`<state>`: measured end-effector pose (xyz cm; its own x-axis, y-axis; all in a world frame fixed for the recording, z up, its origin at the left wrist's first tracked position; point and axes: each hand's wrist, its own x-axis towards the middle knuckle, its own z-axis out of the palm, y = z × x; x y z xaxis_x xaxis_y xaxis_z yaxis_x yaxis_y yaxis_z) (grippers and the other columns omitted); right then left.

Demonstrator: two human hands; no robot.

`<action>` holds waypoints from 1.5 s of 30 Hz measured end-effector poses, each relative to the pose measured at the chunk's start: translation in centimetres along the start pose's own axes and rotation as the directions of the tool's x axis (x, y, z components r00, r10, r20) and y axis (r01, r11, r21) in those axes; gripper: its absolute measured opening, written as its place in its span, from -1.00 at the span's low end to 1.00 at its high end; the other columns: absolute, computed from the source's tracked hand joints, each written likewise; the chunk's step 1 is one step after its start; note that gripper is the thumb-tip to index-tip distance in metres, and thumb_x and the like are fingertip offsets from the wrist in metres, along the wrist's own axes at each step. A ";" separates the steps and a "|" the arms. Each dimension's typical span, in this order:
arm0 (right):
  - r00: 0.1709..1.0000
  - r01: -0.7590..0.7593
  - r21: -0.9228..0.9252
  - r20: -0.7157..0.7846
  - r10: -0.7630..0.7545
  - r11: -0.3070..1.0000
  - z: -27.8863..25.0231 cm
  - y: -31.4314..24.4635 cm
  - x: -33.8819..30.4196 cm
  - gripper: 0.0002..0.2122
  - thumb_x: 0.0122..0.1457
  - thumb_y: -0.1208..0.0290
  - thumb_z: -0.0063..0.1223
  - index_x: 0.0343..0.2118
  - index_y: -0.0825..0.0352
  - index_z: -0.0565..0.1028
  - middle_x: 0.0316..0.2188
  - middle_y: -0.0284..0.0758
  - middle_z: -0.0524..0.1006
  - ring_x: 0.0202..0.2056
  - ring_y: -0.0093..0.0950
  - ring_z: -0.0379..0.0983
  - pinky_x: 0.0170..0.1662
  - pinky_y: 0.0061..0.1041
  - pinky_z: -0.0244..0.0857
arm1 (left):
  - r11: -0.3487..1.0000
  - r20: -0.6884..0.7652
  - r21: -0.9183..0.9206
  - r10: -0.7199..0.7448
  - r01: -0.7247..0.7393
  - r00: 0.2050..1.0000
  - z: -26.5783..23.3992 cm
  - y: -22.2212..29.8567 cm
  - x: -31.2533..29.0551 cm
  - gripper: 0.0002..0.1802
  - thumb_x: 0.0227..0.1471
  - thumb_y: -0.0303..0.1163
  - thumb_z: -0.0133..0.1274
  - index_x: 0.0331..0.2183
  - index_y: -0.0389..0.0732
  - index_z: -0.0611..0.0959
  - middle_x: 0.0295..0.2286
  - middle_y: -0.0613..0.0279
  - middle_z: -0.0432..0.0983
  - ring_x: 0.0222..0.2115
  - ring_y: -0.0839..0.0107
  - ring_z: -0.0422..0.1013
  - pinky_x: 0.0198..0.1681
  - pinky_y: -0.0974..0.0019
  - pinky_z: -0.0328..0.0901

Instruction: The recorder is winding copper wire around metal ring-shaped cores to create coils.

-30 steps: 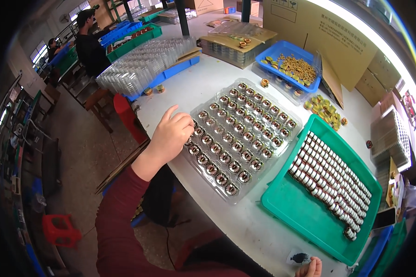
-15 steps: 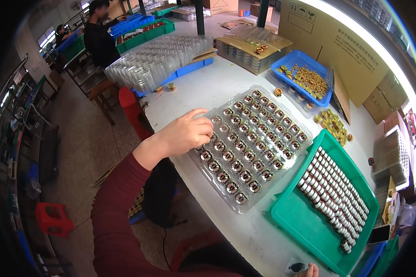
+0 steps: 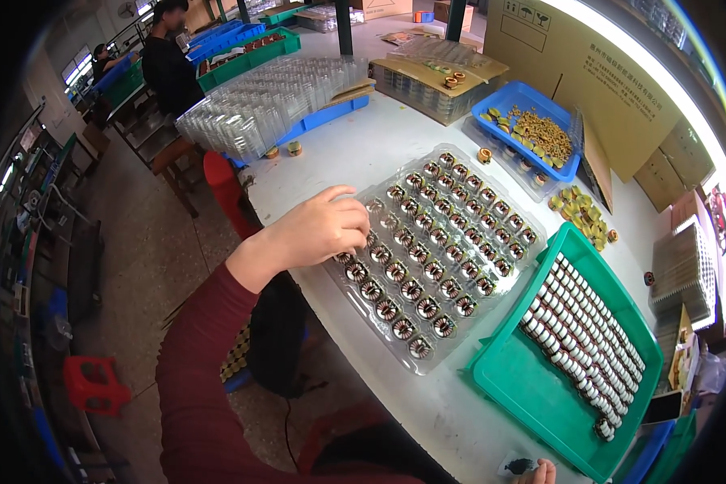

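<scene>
In the head view, the left hand (image 3: 319, 228) rests on the near-left part of a clear plastic blister tray (image 3: 516, 216) that lies on the white table (image 3: 355, 157). Its fingers (image 3: 355, 222) are curled down together over the pockets at that edge; whether they pinch anything beneath them cannot be told. The tray's pockets hold rows of small wound ring coils (image 3: 427, 307), dark with copper-coloured wire, one to a pocket. Just to the right of the tray, touching its far corner, stands a green bin (image 3: 532, 395) packed with rows of pale and dark wound coils. Only the fingertips of the right hand (image 3: 535, 473) show at the lower edge, next to a small dark object on the table, and their grip cannot be told. Beyond the tray sits a blue bin (image 3: 500, 105) of yellow rings, with more loose yellow rings (image 3: 579, 214) on the table beside it. At the far-left end of the table lies a stack of empty clear trays (image 3: 258, 109). A person in dark clothing (image 3: 169, 68) stands by another bench in the background.
</scene>
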<state>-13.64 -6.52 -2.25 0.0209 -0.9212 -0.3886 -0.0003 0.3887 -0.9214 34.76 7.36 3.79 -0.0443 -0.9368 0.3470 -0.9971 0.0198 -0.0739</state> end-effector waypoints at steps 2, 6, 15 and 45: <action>1.000 0.001 -0.002 0.011 -0.001 1.000 0.0 0.1 0.1 -0.90 0.12 0.45 -0.12 -0.33 0.31 0.41 -0.75 -0.57 0.18 -0.76 -0.79 -0.04 -0.73 -0.83 -0.14 | 0.994 -0.061 -0.079 -0.075 0.070 0.995 -0.3 0.0 -0.1 -0.94 -0.25 -0.41 0.07 -0.56 -0.11 0.53 -0.46 0.43 0.40 -0.32 0.50 0.32 0.05 0.24 0.09; 0.999 0.016 -0.001 0.034 -0.016 1.000 -0.3 0.4 0.0 -0.90 0.12 0.45 -0.13 -0.32 0.30 0.40 -0.75 -0.56 0.18 -0.77 -0.78 -0.04 -0.74 -0.82 -0.15 | 0.984 -0.124 -0.073 -0.169 0.161 0.978 -1.5 0.5 -1.5 -0.89 -0.24 -0.41 0.10 -0.50 -0.11 0.54 -0.44 0.41 0.41 -0.31 0.47 0.32 0.05 0.23 0.09; 0.995 0.059 0.013 -0.081 -0.058 0.998 -2.9 0.4 -1.0 -0.89 0.12 0.45 -0.15 -0.30 0.30 0.37 -0.76 -0.55 0.17 -0.78 -0.77 -0.04 -0.75 -0.81 -0.15 | 0.981 -0.149 -0.176 -0.102 0.075 0.984 -1.5 6.1 2.4 -0.85 -0.22 -0.43 0.08 -0.45 -0.14 0.53 -0.42 0.39 0.42 -0.29 0.45 0.32 0.04 0.21 0.10; 0.926 0.259 0.228 -0.336 -0.173 0.939 -15.2 6.7 4.6 -0.90 0.11 0.49 -0.20 -0.30 0.27 0.30 -0.78 -0.53 0.13 -0.80 -0.74 -0.05 -0.79 -0.78 -0.18 | 0.414 -0.366 0.096 0.861 -0.905 0.354 15.2 40.6 30.6 -0.89 -0.13 -0.40 -0.09 -0.56 -0.10 0.54 -0.54 0.27 0.44 -0.49 0.31 0.36 -0.42 0.26 0.27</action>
<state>-28.77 -8.49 -10.35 -0.3169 -0.9265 -0.2028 0.2334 0.1311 -0.9635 -6.11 -25.82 -2.81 -0.8965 -0.1873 0.4015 -0.3664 0.8228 -0.4344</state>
